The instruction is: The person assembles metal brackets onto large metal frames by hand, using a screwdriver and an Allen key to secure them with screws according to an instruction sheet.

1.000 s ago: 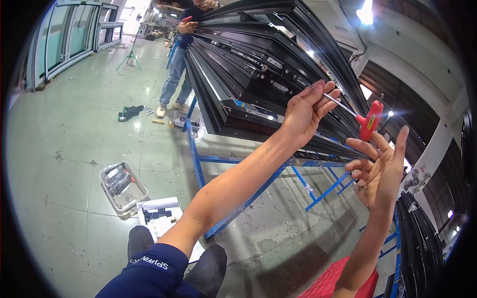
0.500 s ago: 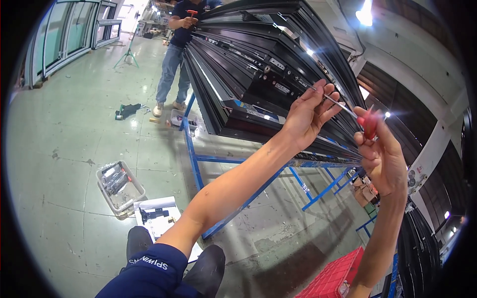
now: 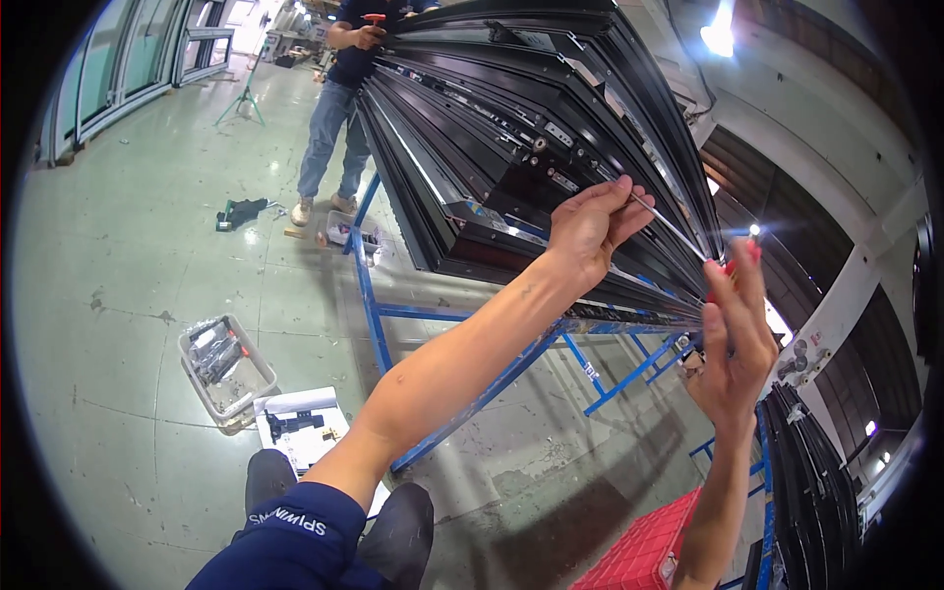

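Observation:
My left hand (image 3: pixel 587 234) is raised in front of the black aluminium frames (image 3: pixel 472 147), pinching the thin metal shaft of a red T-handle driver (image 3: pixel 678 228) between thumb and fingertips. My right hand (image 3: pixel 736 349) is at the driver's other end. Its fingers are around the red handle, which they partly cover. The shaft slants up from the handle toward the dark frame profiles, where small metal fittings (image 3: pixel 560 157) show. Behind my left fingers the driver's tip is hidden, so I cannot tell whether it touches a fitting.
Blue steel trestles (image 3: pixel 369 295) carry the frames. A person (image 3: pixel 339 108) stands at the far end, holding a red T-handle tool (image 3: pixel 374 18). On the floor are a plastic bin (image 3: pixel 261 372) with packaged parts, papers (image 3: pixel 300 405) and a green-black power tool (image 3: pixel 243 213). A red crate (image 3: pixel 644 541) stands low right.
My right hand has dropped slightly and turned, its fingers now straighter over the red handle. My left hand keeps its pinch on the shaft. The view has shifted slightly.

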Motion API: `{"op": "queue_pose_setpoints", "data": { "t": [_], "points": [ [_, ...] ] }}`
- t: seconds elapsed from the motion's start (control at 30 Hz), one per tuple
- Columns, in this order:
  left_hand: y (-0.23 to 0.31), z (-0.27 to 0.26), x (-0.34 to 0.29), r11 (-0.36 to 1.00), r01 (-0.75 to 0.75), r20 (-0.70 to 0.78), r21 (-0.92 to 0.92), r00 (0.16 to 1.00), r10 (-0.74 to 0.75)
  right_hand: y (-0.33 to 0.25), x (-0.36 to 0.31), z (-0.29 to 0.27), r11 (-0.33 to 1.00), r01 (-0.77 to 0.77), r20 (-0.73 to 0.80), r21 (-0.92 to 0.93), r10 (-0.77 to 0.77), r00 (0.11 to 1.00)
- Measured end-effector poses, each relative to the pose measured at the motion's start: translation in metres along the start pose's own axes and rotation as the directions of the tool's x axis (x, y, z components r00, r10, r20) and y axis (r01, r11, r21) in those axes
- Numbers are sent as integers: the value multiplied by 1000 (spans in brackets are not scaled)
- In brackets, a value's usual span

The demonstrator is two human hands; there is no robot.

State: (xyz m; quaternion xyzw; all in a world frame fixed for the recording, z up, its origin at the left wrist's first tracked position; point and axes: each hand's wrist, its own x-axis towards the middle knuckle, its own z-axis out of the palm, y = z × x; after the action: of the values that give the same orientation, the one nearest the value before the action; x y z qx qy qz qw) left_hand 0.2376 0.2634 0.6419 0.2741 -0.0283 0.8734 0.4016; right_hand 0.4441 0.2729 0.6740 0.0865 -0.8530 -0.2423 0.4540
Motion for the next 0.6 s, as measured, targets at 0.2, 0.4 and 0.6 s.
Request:
{"op": "queue_pose_setpoints", "data": {
  "t": [0.2,0.4,0.6],
  "points": [
    [-7,-4,6,994,-62,112,-88,991,72,-12,-25,31,484,-394,-259,781,825,502],
    [-15,-5,6,982,-99,110,-159,987,117,-22,8,124,449,-356,-163,819,778,606],
    [-13,6,2,983,47,-43,-176,998,-55,-19,59,141,341,-12,-334,940,926,173]
  ]
}}
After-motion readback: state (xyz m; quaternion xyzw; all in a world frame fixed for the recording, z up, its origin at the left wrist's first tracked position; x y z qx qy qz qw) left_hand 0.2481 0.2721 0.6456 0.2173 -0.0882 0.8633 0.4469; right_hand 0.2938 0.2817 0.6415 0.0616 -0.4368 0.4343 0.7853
